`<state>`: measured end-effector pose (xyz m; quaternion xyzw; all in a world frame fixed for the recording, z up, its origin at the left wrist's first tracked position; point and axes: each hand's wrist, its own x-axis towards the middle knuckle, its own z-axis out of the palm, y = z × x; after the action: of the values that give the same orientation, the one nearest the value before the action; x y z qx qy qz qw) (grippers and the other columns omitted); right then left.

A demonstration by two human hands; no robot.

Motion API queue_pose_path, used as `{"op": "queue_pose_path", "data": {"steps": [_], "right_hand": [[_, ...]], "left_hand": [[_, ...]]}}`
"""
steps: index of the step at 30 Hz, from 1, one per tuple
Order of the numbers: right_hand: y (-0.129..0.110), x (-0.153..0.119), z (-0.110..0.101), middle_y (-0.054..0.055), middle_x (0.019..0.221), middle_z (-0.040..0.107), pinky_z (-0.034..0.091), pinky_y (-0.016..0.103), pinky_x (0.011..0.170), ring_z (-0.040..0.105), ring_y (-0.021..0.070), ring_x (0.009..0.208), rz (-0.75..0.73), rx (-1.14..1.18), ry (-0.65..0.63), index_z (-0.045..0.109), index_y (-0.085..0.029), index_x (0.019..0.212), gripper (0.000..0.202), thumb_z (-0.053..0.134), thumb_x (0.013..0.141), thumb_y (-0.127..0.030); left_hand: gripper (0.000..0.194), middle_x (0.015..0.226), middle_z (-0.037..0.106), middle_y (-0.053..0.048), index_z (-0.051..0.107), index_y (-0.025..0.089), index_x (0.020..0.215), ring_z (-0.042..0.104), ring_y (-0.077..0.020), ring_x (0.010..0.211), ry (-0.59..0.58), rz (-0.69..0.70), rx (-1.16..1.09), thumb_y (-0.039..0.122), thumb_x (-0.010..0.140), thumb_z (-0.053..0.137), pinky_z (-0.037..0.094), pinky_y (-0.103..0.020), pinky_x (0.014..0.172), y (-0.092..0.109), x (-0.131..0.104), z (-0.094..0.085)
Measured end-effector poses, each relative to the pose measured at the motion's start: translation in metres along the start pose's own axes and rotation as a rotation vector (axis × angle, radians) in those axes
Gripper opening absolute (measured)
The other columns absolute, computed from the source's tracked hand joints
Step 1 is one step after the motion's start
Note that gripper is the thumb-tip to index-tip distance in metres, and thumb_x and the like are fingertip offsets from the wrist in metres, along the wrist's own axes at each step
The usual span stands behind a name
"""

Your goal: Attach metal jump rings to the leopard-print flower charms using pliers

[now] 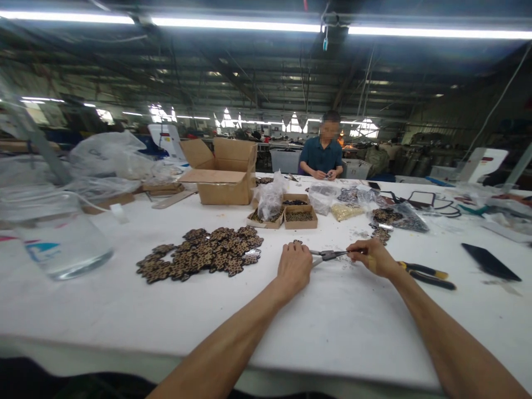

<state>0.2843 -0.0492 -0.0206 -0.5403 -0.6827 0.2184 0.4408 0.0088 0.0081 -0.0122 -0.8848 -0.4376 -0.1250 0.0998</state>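
My left hand (294, 269) is wrapped round the handles of grey metal pliers (330, 255), whose jaws point right. At the jaw tips, the thumb and fingers of my right hand (371, 257) are pinched together. Whatever sits between them is too small to make out. Just beyond my right wrist lies a second pair of pliers with yellow and black handles (430, 275). Left of my left hand is a heap of leopard-print pieces with dark edges (216, 249). Tiny bits (344, 265) are scattered on the white table near the jaws.
Small cardboard trays of little parts (301, 224) stand ahead, beside plastic bags (326, 198). An open carton (224, 185) is behind the heap. At left stands a clear water jug (62, 249); at right lies a dark flat device (490, 261). A person (322, 155) sits opposite.
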Motion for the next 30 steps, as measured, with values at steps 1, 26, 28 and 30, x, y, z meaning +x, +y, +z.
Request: {"op": "queue_pose_path", "data": {"steps": [1, 26, 28, 30], "right_hand": [[0.000, 0.000, 0.000, 0.006, 0.075, 0.075, 0.056, 0.033, 0.064, 0.070, 0.0228, 0.066, -0.024, -0.063, -0.012, 0.080, -0.019, 0.094, 0.028, 0.071, 0.081, -0.042], [0.031, 0.004, -0.027, 0.008, 0.092, 0.074, 0.054, 0.034, 0.072, 0.068, 0.0235, 0.077, -0.047, -0.415, 0.098, 0.074, -0.020, 0.107, 0.025, 0.060, 0.087, -0.028], [0.030, 0.005, -0.026, 0.008, 0.092, 0.074, 0.054, 0.033, 0.071, 0.068, 0.0230, 0.076, -0.057, -0.446, 0.084, 0.074, -0.021, 0.105, 0.024, 0.060, 0.087, -0.027], [0.027, 0.006, -0.023, 0.007, 0.092, 0.074, 0.053, 0.032, 0.071, 0.068, 0.0223, 0.077, -0.066, -0.474, 0.048, 0.074, -0.021, 0.104, 0.022, 0.060, 0.087, -0.025]], "left_hand": [[0.039, 0.117, 0.055, -0.022, 0.057, 0.008, 0.114, 0.049, -0.0333, 0.110, -0.007, 0.017, -0.001, 0.009, 0.075, 0.054, 0.042, -0.049, 0.095, -0.001, 0.000, 0.001], [0.045, 0.121, 0.051, -0.017, 0.054, 0.014, 0.110, 0.046, -0.0293, 0.116, -0.085, 0.057, -0.257, -0.003, 0.068, 0.053, 0.048, -0.040, 0.093, -0.020, 0.013, -0.003], [0.048, 0.119, 0.053, -0.015, 0.055, 0.014, 0.112, 0.047, -0.0276, 0.112, -0.058, 0.029, -0.284, -0.005, 0.067, 0.051, 0.048, -0.039, 0.093, -0.021, 0.014, -0.007], [0.052, 0.117, 0.054, -0.014, 0.054, 0.014, 0.115, 0.049, -0.0263, 0.109, -0.020, 0.004, -0.311, -0.006, 0.067, 0.049, 0.048, -0.038, 0.093, -0.022, 0.016, -0.010]]}}
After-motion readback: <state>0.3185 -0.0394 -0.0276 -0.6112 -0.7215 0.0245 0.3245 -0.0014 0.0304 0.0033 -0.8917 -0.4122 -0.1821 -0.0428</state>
